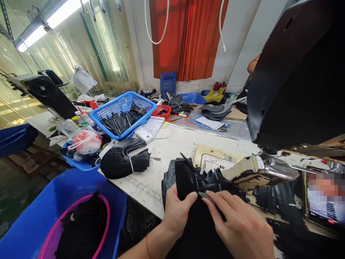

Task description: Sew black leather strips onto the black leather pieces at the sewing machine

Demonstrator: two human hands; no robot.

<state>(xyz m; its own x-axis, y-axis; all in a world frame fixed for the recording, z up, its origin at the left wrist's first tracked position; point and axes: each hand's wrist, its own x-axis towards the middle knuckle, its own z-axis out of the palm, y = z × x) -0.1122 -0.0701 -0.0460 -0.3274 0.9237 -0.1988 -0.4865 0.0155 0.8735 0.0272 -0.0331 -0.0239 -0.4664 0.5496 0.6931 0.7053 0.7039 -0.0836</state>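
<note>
My left hand (pixel 176 212) is closed on a flat black piece of material (pixel 184 178), thumb on its near side. Close beside it, my right hand (pixel 239 223) pinches a small metal tool (pixel 206 195) whose pointed end reaches the black piece; fingers hide most of it, so its exact kind is unclear. A narrow black strip (pixel 190 165) slants up from the work. Behind lie more stacked black pieces (pixel 169 176), partly covered by the held one. The sewing machine's pale narrow arm (pixel 242 171) is just to the right.
A blue basket (pixel 94 117) of black strips stands on the white table (pixel 178 138). A tied black bundle (pixel 115 163) lies at the table's left edge. Below is a blue tub (pixel 35 212) with a pink-rimmed basin (pixel 107 212). A large black machine head (pixel 299 79) overhangs the right; a phone (pixel 323 216) stands below it.
</note>
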